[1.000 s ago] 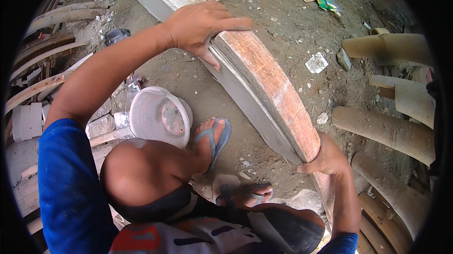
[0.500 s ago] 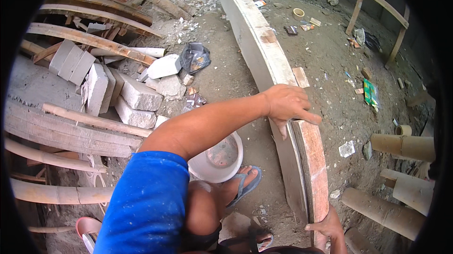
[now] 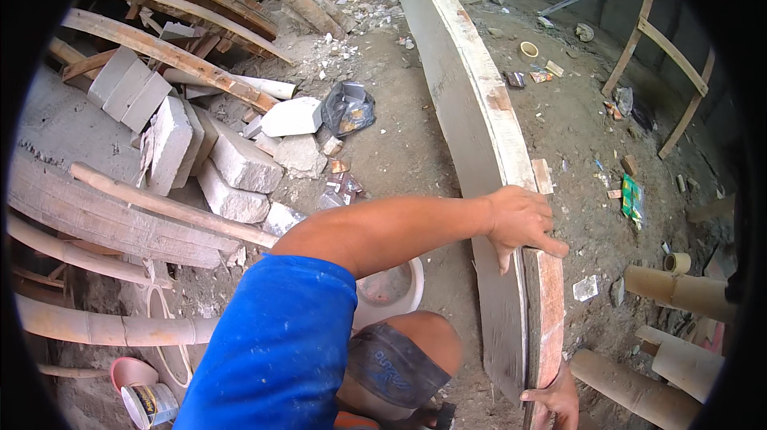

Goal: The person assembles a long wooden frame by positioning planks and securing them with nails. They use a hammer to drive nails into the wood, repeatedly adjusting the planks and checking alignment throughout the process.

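Note:
A long, narrow grey wall-like slab (image 3: 459, 103) stands on edge, running from the far middle to the near right. Against its near end sits a reddish-brown wooden plank (image 3: 548, 310), with a dark gap line between plank and slab. My left hand (image 3: 523, 224) reaches across and grips the top at the plank's far end, thumb down the slab's left face and fingers over the right. My right hand (image 3: 557, 400) is wrapped around the plank's near end, thumb on top. Some of its fingers are hidden.
Pale blocks (image 3: 240, 154) and bamboo poles (image 3: 120, 322) crowd the left. A whitish basin (image 3: 411, 282) stands partly behind my left arm. More bamboo (image 3: 639, 390) lies at the right. A black plastic bag (image 3: 348, 108) and a wooden frame (image 3: 671, 51) are farther off.
My view has shifted, so the scene sits lower and farther right. My bent knee now shows beside the basin, and the sandalled foot is out of sight. Both hands keep their hold.

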The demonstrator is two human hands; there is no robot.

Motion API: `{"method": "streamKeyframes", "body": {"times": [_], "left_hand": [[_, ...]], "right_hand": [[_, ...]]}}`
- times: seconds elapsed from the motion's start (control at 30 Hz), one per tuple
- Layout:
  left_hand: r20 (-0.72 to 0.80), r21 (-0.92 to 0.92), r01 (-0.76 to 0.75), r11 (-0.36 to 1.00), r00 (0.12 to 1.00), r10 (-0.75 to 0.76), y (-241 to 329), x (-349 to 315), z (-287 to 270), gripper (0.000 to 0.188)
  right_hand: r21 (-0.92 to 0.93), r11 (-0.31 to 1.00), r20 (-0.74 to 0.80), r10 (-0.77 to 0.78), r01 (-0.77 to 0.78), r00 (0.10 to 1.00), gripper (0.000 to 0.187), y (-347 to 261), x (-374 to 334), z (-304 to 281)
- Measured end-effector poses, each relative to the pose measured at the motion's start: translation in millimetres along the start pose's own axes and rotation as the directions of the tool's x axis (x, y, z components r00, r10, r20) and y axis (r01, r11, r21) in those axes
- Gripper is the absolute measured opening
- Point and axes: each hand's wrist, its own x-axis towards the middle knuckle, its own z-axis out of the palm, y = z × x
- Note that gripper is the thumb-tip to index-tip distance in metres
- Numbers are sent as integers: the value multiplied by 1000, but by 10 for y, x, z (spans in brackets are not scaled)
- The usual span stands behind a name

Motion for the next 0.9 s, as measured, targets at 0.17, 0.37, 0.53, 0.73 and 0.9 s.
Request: {"method": "streamKeyframes", "body": {"times": [0.17, 0.37, 0.53, 0.73, 0.9], "left_hand": [[-71, -9, -39, 999, 997, 38, -3, -53, 7, 108], [-120, -48, -69, 997, 991, 63, -21, -144, 5, 108], [-407, 88, -66, 994, 908, 97, 4, -300, 20, 101], [-611, -321, 650, 689, 414, -674, -445, -2147, 206, 68], [-474, -98, 990, -104, -138, -870, -1394, -3972, 342, 68]], "right_hand": [[-183, 982, -100, 34, -52, 994, 90, -22, 21, 66], [-350, 935, -164, -3, -56, 986, 78, -54, 9, 106], [-340, 937, -160, 31, -85, 987, 79, 34, 29, 63], [-305, 944, -115, 93, -125, 989, 80, 207, -23, -138], [-306, 940, -115, 118, -148, 986, 81, 242, -52, -131]]}}
